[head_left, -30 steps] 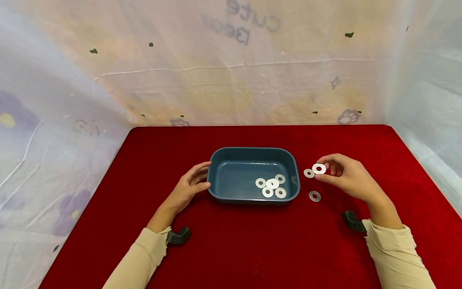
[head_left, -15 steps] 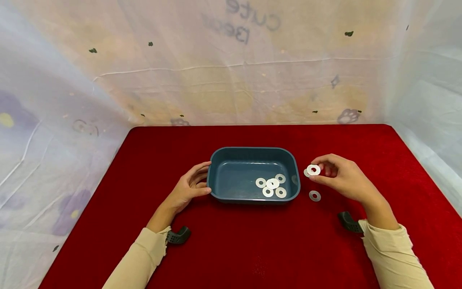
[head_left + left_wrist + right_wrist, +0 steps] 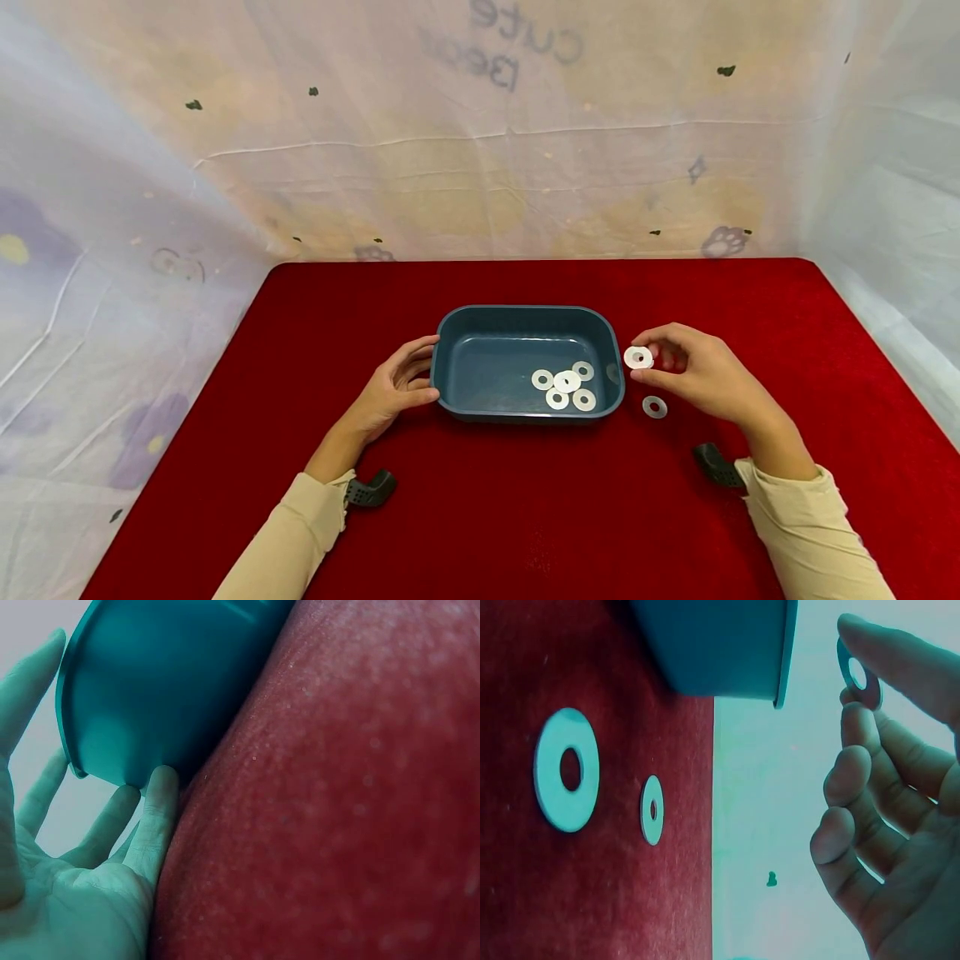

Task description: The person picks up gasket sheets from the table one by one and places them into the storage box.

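My right hand (image 3: 697, 371) pinches a flat metal washer (image 3: 630, 358) between thumb and fingertips, just right of the blue-grey plastic box (image 3: 480, 412). In the right wrist view the held washer (image 3: 870, 693) is off the cloth, near the rim of the box. Two more washers lie on the cloth, a nearer one (image 3: 549, 780) and a farther one (image 3: 646, 825); the head view shows the nearer washer (image 3: 655, 415), while the other is mostly covered by the held one. My left hand (image 3: 386, 387) touches the box's left end with extended fingers (image 3: 154, 817).
Several washers (image 3: 585, 407) sit inside the box at its right end, some overlapping. Red cloth (image 3: 525, 500) covers the table. Pale printed sheets (image 3: 450, 192) hang behind it and at both sides.
My right hand has moved left with the pinched washer, which now overlaps a washer on the cloth in the head view. My left hand and the box have hardly moved.
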The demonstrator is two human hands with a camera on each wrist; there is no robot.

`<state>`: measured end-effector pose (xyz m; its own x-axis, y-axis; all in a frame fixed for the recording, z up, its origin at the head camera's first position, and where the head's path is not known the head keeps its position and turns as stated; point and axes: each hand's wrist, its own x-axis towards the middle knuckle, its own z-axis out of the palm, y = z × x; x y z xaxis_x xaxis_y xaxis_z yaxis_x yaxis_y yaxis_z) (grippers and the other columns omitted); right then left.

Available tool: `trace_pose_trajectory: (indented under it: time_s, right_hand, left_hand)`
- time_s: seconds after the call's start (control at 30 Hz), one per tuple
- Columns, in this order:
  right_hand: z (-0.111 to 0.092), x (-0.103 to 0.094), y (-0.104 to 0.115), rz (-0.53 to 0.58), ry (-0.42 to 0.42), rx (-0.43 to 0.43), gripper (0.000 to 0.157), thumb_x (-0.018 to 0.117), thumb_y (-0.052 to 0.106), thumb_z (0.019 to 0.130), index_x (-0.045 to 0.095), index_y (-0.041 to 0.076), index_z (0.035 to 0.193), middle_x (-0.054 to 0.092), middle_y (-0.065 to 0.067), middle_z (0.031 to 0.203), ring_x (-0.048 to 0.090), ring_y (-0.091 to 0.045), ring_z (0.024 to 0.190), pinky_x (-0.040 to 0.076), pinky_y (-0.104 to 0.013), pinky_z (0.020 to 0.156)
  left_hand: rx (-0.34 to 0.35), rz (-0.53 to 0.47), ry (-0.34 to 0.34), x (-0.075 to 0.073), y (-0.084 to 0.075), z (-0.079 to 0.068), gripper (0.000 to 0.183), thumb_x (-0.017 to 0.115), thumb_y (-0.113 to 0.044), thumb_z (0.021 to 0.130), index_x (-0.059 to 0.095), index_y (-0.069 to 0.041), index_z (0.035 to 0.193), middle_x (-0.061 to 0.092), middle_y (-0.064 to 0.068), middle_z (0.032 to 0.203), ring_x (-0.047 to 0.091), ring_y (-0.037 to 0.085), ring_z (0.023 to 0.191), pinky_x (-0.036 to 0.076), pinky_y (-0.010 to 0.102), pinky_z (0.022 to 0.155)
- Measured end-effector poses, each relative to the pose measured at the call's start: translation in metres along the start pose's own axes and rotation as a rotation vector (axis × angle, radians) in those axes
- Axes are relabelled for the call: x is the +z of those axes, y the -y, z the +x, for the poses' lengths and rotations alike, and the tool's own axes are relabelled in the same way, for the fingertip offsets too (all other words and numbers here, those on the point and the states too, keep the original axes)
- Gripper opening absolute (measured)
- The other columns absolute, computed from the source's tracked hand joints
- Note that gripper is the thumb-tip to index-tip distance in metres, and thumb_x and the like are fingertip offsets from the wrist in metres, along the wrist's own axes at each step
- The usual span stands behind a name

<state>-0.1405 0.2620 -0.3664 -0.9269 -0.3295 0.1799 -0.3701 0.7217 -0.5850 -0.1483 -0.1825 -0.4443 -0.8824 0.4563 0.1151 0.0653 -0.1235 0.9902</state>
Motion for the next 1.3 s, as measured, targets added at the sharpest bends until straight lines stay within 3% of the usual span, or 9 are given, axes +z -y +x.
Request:
trace_pose_trajectory:
  time_s: [0.73, 1.3]
  right_hand:
    - [0.004, 0.015, 0.013, 0.020, 0.099, -0.049, 0.041, 0.081, 0.024, 0.084, 0.067, 0.013, 0.121, 0.059, 0.005, 0.091, 0.053, -0.011, 0.076, 0.047, -0.021, 0.062]
    - [0.000, -0.003, -0.005, -0.049, 0.086, 0.011, 0.034, 0.078, 0.024, 0.087, 0.068, 0.016, 0.118, 0.059, 0.003, 0.088, 0.051, -0.011, 0.076, 0.047, -0.023, 0.062]
  left_hand:
    - [-0.029, 0.029, -0.014, -0.001, 0.003, 0.001, 0.074, 0.070, -0.004, 0.091, 0.033, -0.010, 0.154, 0.035, 0.019, 0.156, 0.043, 0.025, 0.138, 0.048, 0.021, 0.102]
    - [-0.064, 0.061, -0.026, -0.001, 0.002, 0.001, 0.067, 0.066, -0.011, 0.095, 0.034, -0.015, 0.154, 0.035, 0.014, 0.156, 0.042, 0.027, 0.139, 0.049, 0.022, 0.101]
